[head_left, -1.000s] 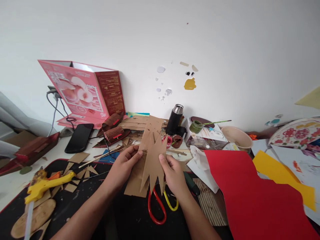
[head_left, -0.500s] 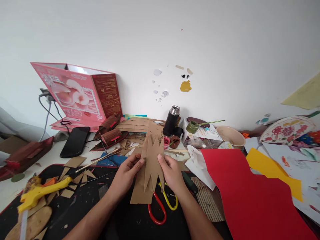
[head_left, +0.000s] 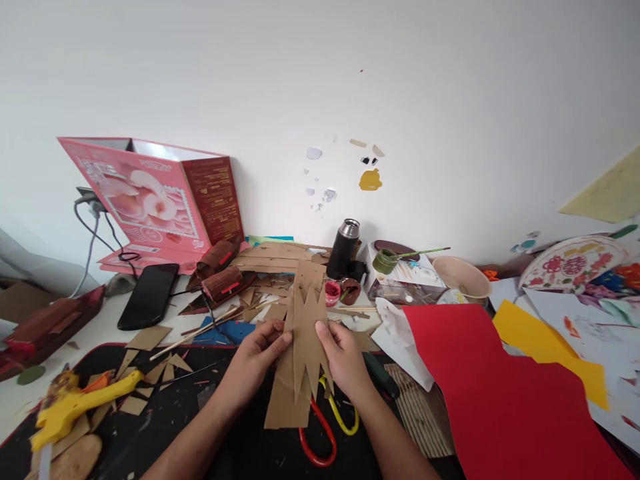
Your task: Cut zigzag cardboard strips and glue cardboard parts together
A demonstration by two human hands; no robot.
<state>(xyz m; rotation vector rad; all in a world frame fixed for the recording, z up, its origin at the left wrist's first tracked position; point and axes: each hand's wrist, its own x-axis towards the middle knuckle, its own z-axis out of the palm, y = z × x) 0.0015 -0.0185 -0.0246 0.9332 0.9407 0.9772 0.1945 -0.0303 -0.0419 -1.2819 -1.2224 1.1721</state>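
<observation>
Between my two hands is a brown cardboard piece [head_left: 310, 333] with pointed teeth cut into its top and bottom ends. It lies against a longer cardboard strip [head_left: 285, 407] behind it. My left hand [head_left: 263, 357] pinches the strip and the toothed piece at their left edges, thumb in front. On the right edge, my right hand [head_left: 340, 353] grips the toothed piece with its thumb on the front face. Scissors with one red handle [head_left: 320, 443] and one yellow handle lie on the black mat just below; their blades are hidden under the cardboard.
A yellow glue gun [head_left: 85, 403] lies at the left among cardboard scraps, near a black phone [head_left: 149, 297]. A black flask [head_left: 345, 250], a green paint jar [head_left: 385, 261] and a bowl [head_left: 463, 277] stand at the back. Red paper [head_left: 515, 387] covers the right side.
The view has tilted slightly upward, so everything sits a little lower in the picture. My hands keep the same hold on the cardboard.
</observation>
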